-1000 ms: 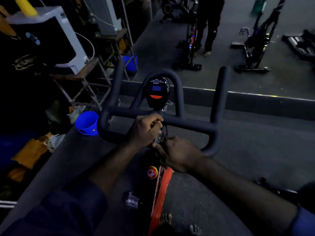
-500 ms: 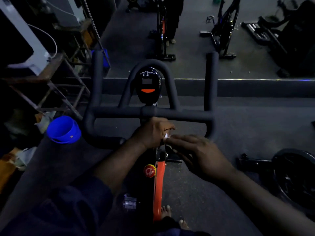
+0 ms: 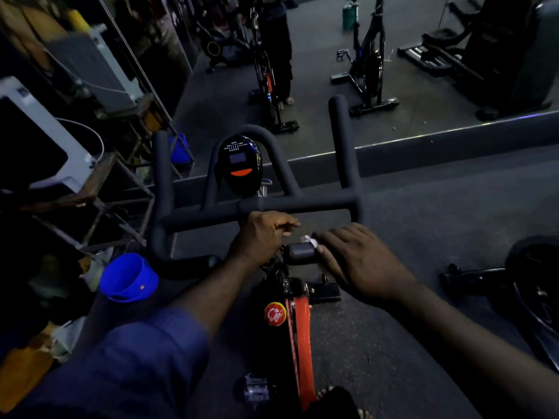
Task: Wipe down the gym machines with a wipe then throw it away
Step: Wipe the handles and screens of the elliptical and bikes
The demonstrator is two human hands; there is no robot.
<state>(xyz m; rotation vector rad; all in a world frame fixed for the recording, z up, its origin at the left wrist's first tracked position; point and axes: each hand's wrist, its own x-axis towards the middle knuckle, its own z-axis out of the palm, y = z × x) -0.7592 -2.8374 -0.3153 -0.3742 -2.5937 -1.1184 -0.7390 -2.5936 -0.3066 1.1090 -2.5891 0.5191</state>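
1. Two hands work low on an exercise bike [image 3: 299, 328], whose orange frame is nearest the camera. A pedal [image 3: 255, 391] and a round red knob [image 3: 274, 313] sit below the hands.
2. Right hand [image 3: 360, 261] pinches a white wipe [image 3: 308, 239] between fingertips and thumb and presses it onto the end of a short black cylinder [image 3: 301, 252] jutting sideways from the stem. Only a scrap of wipe shows; the rest lies under the fingers. It is probably bunched small so it can turn round the cylinder.
3. Left hand [image 3: 263, 237] sits just left of the cylinder with its fingers curled below the crossbar. What they close on is hidden, so I cannot tell the grip. The hand is likely there to steady the bike against the rubbing.
4. Handlebar [image 3: 302, 204] is above the hands, matt black, with its horns pointing away. An oval console [image 3: 240, 164] with an orange button sits inside its loop. The wipe touches neither.
5. Blue bucket [image 3: 128, 278] stands on the floor to the left, beside the bar's bend. It may be the bin, but that is a guess.
6. Floor [image 3: 423, 222] is dark, grainy matting, and a raised ledge [image 3: 423, 140] crosses it beyond the bike. The room is dim. At left a cluttered rack [image 3: 99, 179] carries a white appliance [image 3: 65, 152]. Farther off are another bike [image 3: 370, 71] and a person's legs [image 3: 281, 55] — more machines appear to be waiting.
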